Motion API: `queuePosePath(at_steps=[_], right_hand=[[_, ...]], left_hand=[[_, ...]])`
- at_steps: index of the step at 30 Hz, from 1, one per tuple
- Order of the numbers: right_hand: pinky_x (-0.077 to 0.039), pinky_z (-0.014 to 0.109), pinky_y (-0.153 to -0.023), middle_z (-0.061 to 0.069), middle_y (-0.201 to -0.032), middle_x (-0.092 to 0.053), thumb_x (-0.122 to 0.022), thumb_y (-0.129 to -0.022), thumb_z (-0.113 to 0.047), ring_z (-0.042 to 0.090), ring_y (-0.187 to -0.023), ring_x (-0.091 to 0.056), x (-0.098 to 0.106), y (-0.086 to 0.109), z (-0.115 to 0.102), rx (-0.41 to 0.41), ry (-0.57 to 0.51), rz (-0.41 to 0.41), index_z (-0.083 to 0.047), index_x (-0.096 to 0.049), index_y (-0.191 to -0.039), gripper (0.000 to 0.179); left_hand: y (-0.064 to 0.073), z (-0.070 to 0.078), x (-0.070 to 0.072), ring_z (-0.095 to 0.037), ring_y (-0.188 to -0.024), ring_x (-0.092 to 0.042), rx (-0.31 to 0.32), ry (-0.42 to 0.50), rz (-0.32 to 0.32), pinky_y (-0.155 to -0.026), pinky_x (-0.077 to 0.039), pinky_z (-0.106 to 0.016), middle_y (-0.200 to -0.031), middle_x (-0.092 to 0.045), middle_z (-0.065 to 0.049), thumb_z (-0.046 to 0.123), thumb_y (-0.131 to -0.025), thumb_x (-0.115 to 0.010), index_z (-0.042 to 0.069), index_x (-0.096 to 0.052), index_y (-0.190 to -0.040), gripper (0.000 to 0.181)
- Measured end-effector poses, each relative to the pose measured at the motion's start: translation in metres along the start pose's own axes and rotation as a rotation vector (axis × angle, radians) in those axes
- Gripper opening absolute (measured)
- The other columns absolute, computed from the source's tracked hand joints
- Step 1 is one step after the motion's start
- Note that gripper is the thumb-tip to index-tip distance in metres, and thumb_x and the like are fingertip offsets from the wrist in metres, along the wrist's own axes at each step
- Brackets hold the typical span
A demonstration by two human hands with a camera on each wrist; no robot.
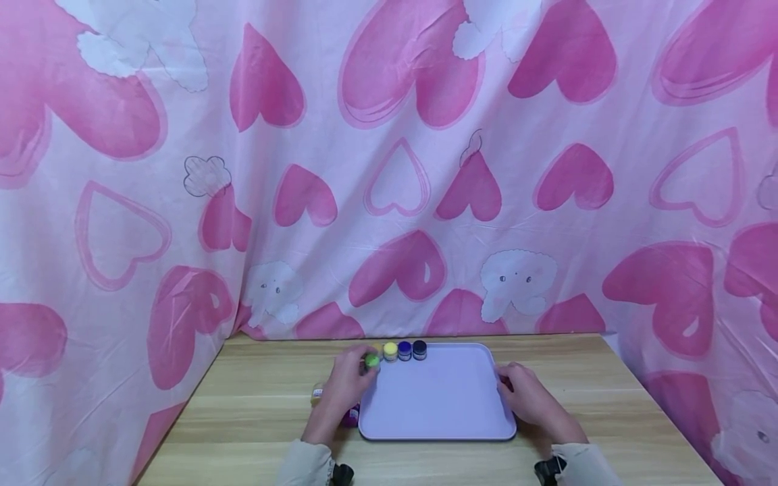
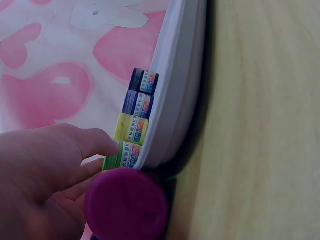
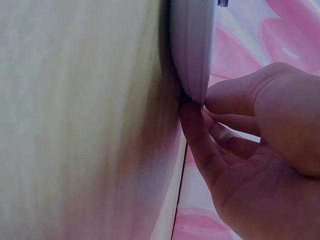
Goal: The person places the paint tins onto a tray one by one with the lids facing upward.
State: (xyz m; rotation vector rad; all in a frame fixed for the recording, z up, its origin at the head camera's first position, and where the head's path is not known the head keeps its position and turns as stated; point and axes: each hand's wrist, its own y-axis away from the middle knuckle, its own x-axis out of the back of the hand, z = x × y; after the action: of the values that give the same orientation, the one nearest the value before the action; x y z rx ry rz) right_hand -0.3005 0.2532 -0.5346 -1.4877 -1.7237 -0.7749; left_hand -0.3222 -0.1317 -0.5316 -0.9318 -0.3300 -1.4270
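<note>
My left hand [image 1: 348,379] pinches a small green-lidded paint jar [image 1: 372,362] at the far left corner of a pale lilac tray [image 1: 437,398]. Along the tray's far edge stand a yellow paint jar [image 1: 390,351], a blue-violet paint jar [image 1: 404,350] and a black paint jar [image 1: 419,349]. The left wrist view has the green jar [image 2: 123,155] lined up beside the yellow one, with my thumb on its lid. My right hand [image 1: 527,393] holds the tray's right edge; in the right wrist view a finger is under the rim [image 3: 196,75] and the thumb is against its side.
Left of the tray, partly behind my left hand, stand a purple jar [image 1: 350,417] and a jar with yellowish contents [image 1: 317,394]. The purple lid [image 2: 127,205] looms close in the left wrist view. A pink heart-patterned curtain [image 1: 401,169] hangs behind the wooden table [image 1: 255,418].
</note>
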Motion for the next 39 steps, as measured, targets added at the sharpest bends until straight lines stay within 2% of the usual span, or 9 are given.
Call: queuePosePath(at_steps=[5,11,16,26,32,37,39], right_hand=[[-0.066,0.043,-0.09,0.013,-0.11,-0.071,-0.067,-0.103,-0.003,0.017,-0.094,-0.063,-0.0001,0.0001,-0.0008,-0.007,-0.003,-0.008,0.013,-0.062,-0.143,0.042],[-0.066,0.041,-0.087,0.013,-0.11,-0.072,-0.067,-0.104,-0.003,0.017,-0.094,-0.063,0.0015,0.001,-0.0014,0.007,-0.002,0.002,0.013,-0.062,-0.142,0.042],[-0.066,0.041,-0.087,0.013,-0.11,-0.072,-0.067,-0.103,-0.003,0.017,-0.093,-0.063,0.0023,0.0013,-0.002,0.003,0.004,-0.001,0.013,-0.061,-0.142,0.042],[-0.066,0.041,-0.087,0.014,-0.109,-0.072,-0.067,-0.103,-0.002,0.016,-0.094,-0.064,0.0012,0.0011,-0.0004,0.016,0.008,0.007,0.013,-0.063,-0.141,0.041],[-0.066,0.041,-0.087,0.014,-0.109,-0.072,-0.067,-0.103,-0.002,0.017,-0.094,-0.065,0.001,0.0013,0.0,0.018,0.003,0.009,0.014,-0.063,-0.14,0.041],[-0.066,0.043,-0.089,0.014,-0.11,-0.072,-0.067,-0.103,-0.002,0.017,-0.095,-0.065,0.0004,0.001,-0.0008,0.01,0.001,0.004,0.013,-0.063,-0.141,0.041],[-0.066,0.044,-0.09,0.014,-0.111,-0.072,-0.067,-0.103,-0.002,0.017,-0.096,-0.065,0.0,0.0008,-0.0011,0.003,-0.002,-0.001,0.013,-0.062,-0.141,0.041]], left_hand=[[0.0024,-0.0015,-0.0009,-0.026,-0.106,-0.072,0.005,-0.008,0.007,-0.089,-0.066,-0.039,-0.118,-0.077,-0.014,0.003,-0.089,-0.085,0.007,-0.078,-0.113,0.025],[0.0041,-0.0023,-0.0024,-0.029,-0.105,-0.075,0.013,0.049,0.029,-0.089,-0.068,-0.037,-0.121,-0.071,-0.017,0.001,-0.091,-0.083,0.007,-0.079,-0.11,0.02],[0.0038,-0.0018,-0.0021,-0.03,-0.105,-0.075,0.01,0.061,0.037,-0.089,-0.068,-0.038,-0.12,-0.071,-0.017,0.002,-0.091,-0.083,0.006,-0.078,-0.108,0.018],[0.0034,-0.002,-0.0014,-0.024,-0.101,-0.073,-0.027,0.014,0.032,-0.086,-0.067,-0.035,-0.111,-0.077,-0.012,0.003,-0.091,-0.083,0.007,-0.078,-0.107,0.018],[0.0039,-0.0007,0.0018,-0.027,-0.104,-0.075,-0.002,0.038,0.021,-0.089,-0.067,-0.037,-0.119,-0.074,-0.015,0.0,-0.091,-0.08,0.007,-0.078,-0.109,0.02],[0.0045,-0.0013,0.0059,-0.028,-0.104,-0.075,0.01,0.009,0.032,-0.089,-0.067,-0.039,-0.12,-0.075,-0.014,0.001,-0.091,-0.079,0.009,-0.079,-0.111,0.022],[0.0044,-0.0024,0.0071,-0.03,-0.106,-0.075,-0.005,0.003,0.039,-0.089,-0.067,-0.04,-0.119,-0.076,-0.014,0.0,-0.091,-0.078,0.007,-0.079,-0.111,0.022]])
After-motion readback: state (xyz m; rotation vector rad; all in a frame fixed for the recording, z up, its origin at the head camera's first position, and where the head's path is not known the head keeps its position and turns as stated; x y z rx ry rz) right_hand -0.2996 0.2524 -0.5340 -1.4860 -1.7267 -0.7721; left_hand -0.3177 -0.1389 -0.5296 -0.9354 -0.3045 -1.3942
